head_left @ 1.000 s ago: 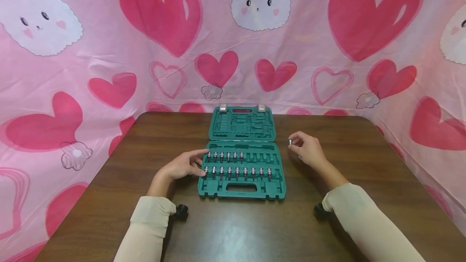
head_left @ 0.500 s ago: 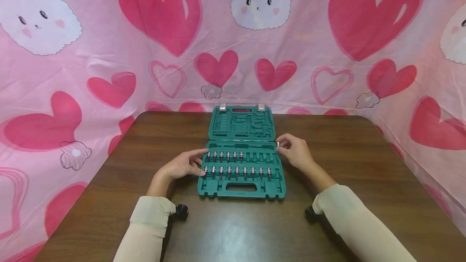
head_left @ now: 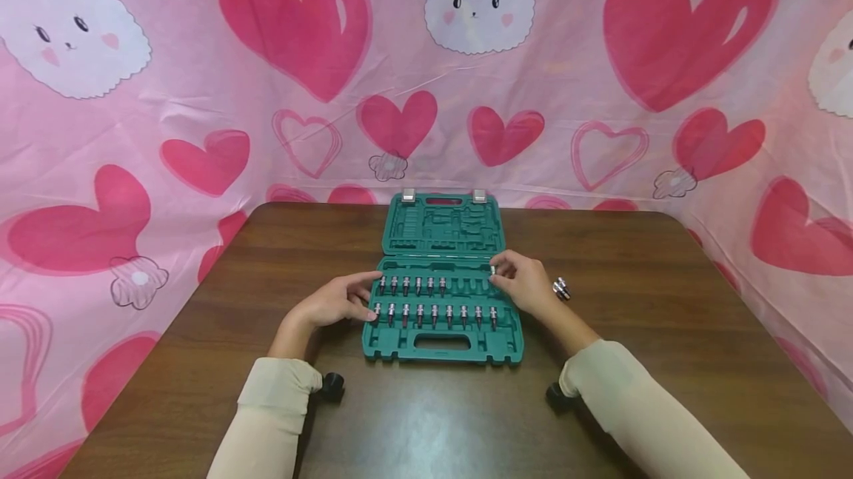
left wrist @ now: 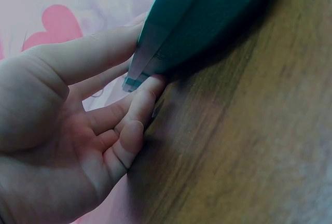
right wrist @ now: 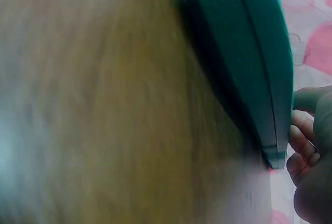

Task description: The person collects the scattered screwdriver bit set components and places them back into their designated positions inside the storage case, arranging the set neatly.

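A green case [head_left: 442,353] lies unfolded on the table, with two rows of silver socket bits [head_left: 435,315] in its near half; the right part of the upper row shows bare slots. My left hand [head_left: 335,303] rests at the case's left side, thumb and index finger spread along its edge; in the left wrist view the hand [left wrist: 98,110] touches the case wall [left wrist: 181,22]. Between thumb and fingertips my right hand [head_left: 526,283] pinches a small silver bit [head_left: 493,269] over the upper row's right end. In the right wrist view that hand [right wrist: 314,151] is partly visible.
More loose silver bits [head_left: 562,288] lie on the brown table [head_left: 426,420], right of the case beside my right hand. The case's raised lid [head_left: 443,226] stands toward the back, near a pink heart-patterned cloth [head_left: 400,35].
My right hand has moved left with the pinched bit, from the table's right side to over the case, uncovering the loose bits. The left hand stays at the case edge.
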